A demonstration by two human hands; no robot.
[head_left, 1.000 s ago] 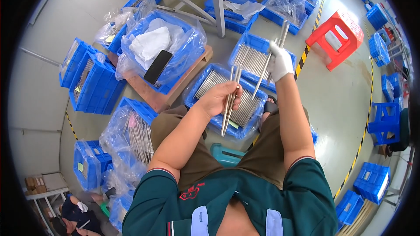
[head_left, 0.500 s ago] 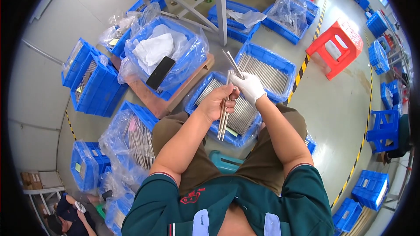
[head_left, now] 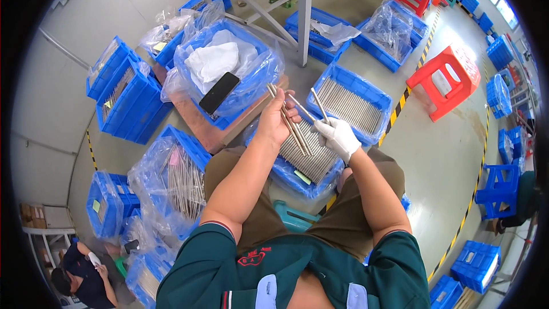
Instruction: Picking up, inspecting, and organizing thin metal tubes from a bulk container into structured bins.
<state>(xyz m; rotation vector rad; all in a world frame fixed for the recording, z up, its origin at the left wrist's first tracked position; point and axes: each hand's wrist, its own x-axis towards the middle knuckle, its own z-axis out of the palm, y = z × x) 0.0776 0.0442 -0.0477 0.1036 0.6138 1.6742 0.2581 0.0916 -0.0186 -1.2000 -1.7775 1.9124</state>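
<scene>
My bare left hand [head_left: 277, 119] is closed round several thin metal rods [head_left: 299, 139], which slant down to the right from it. My right hand [head_left: 341, 138], in a white glove, pinches metal rods [head_left: 320, 105] whose upper ends spread apart and point up and to the left. Both hands are above a blue crate [head_left: 316, 190] lined with clear plastic, in which rows of similar rods lie side by side. My left hand and arm hide part of this crate. Just beyond it stands another blue crate [head_left: 382, 88] with rods laid in rows.
At left, a phone [head_left: 219, 93] and white cloth [head_left: 213, 63] lie on a plastic-lined crate on a pallet [head_left: 189, 113]. A table leg [head_left: 304, 17] stands ahead. A red stool [head_left: 449, 80] is at right. At lower left sits a person [head_left: 86, 277].
My hands have moved apart, left hand leftward and right hand slightly right and down. The rods are now split into two separate groups. The whole view has shifted slightly.
</scene>
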